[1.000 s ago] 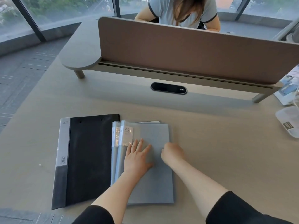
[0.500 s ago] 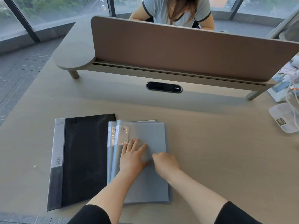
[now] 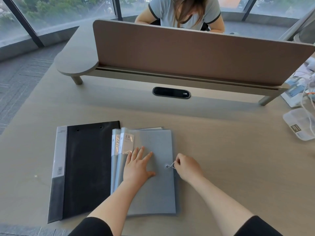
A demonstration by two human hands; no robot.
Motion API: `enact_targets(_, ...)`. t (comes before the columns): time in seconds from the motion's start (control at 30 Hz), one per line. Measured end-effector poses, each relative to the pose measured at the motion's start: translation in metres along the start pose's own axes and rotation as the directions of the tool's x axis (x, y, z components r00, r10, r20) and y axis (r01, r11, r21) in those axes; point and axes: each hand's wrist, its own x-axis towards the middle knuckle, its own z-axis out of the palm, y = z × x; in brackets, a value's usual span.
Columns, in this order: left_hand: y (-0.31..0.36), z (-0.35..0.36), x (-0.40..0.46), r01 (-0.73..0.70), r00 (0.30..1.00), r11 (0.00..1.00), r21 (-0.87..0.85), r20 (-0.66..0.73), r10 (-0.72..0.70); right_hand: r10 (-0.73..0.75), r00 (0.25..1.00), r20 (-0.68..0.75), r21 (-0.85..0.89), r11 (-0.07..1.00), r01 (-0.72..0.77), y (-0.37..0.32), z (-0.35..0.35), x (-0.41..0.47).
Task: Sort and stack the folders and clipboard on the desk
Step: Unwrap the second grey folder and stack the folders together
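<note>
Your left hand (image 3: 138, 167), fingers spread, presses the gray folder (image 3: 153, 188) flat; your right hand (image 3: 185, 166) pinches its closure string (image 3: 171, 165). Next, I think, wind it around the button.

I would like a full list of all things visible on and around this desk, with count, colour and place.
black folder: 1, black with grey spine, desk left
grey folders: at least 2, stacked, desk centre
string closure: 1, white, top folder's right edge
desk divider: 1, brown, across the desk
cable port: 1, black, below divider
plastic box: 1, clear, far right
other person: 1, grey shirt, behind divider
left hand: flat on top folder
right hand: pinching the string
</note>
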Motion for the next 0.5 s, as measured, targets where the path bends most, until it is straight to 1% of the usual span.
enact_targets(0.23, 0.002, -0.001, -0.001, 0.017, 1.000, 1.000, -0.004, 0.003, -0.017, -0.105, 0.994, 0.009, -0.083, 0.991, 0.105, -0.020, 0.002, 0.020)
enact_targets(0.33, 0.000, 0.000, -0.002, 0.022, 1.000, 1.000, -0.010, 0.003, -0.022, -0.139, 0.990, 0.001, -0.090, 0.986, 0.138, -0.023, 0.005, 0.023)
enact_targets(0.4, 0.000, -0.001, -0.004, 0.020, 1.000, 1.000, -0.004, -0.016, -0.020, -0.127, 0.991, -0.032, -0.056, 0.991, 0.125, -0.020, 0.007, 0.022)
enact_targets(0.5, 0.000, -0.003, -0.011, 0.044, 0.996, 0.999, -0.029, -0.081, -0.046, -0.032, 0.993, -0.110, 0.093, 0.995, 0.043, -0.012, 0.007, 0.018)
